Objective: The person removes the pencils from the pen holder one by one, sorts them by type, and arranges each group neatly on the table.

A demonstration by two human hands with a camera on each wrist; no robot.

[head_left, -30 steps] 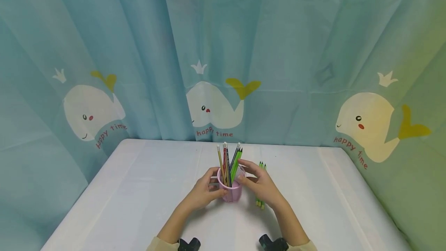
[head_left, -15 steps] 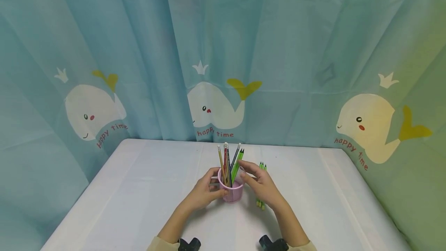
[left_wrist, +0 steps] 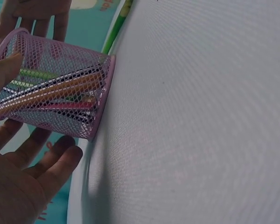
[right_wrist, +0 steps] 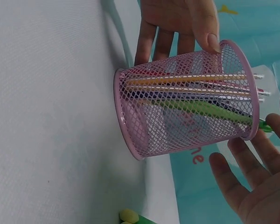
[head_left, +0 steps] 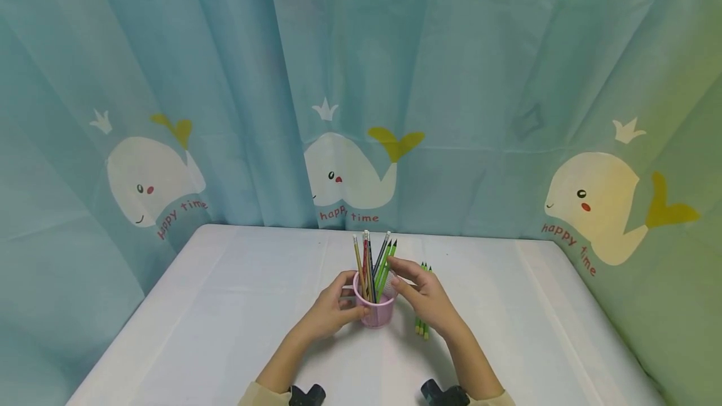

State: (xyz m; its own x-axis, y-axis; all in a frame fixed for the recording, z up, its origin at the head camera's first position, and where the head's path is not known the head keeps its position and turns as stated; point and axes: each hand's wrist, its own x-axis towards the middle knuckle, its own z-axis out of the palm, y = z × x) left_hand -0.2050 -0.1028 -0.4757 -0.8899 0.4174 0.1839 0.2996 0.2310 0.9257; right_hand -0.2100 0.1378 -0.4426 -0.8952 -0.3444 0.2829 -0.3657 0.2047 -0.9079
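Observation:
A pink mesh pencil cup (head_left: 379, 316) stands upright on the white table, and my left hand (head_left: 326, 313) grips its left side, thumb in front and fingers around the far side. Inside lean several pencils (head_left: 358, 257) with eraser ends up, plus green pencils (head_left: 382, 274) with dark points up, against the right side. At the cup's right rim my right hand (head_left: 430, 302) has its fingers spread and loose. In the right wrist view its index fingertip lies by a green pencil tip (right_wrist: 265, 126); whether they touch I cannot tell.
More green pencils (head_left: 425, 332) lie together on the table (head_left: 507, 318), just right of the cup and partly behind my right hand. A blue-green curtain (head_left: 474, 80) with whale prints hangs along the table's far edge. Both wrists wear dark cameras (head_left: 307, 395).
The green pencils in the cup have spread apart, leaning a little further right. My right thumb and fingers have drawn slightly away from them. My left hand stays on the cup.

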